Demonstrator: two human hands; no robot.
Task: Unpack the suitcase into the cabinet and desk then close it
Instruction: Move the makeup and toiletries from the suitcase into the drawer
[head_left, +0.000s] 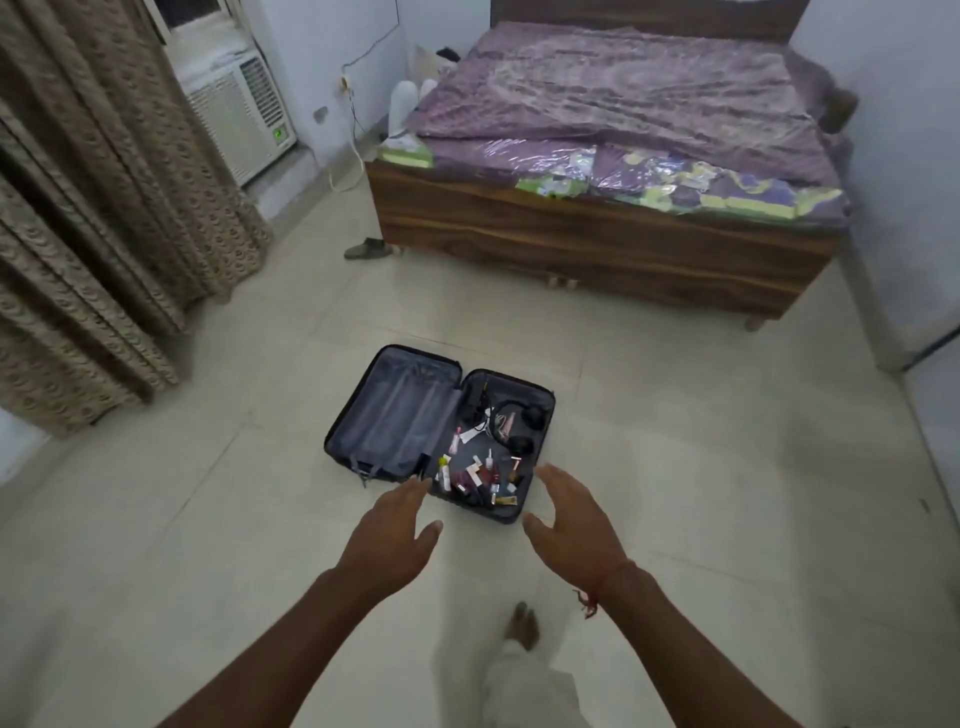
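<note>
Two released grips, left hand (390, 535), right hand (574, 525), both empty, above open suitcase (395, 410) on floor

One head-worn, wide-angle view looks forward and steeply down from standing height. The tiled floor (675, 467) fills most of it, the open suitcase (441, 431) lies near centre, and a bed (623, 156) crosses the top edge.
</note>
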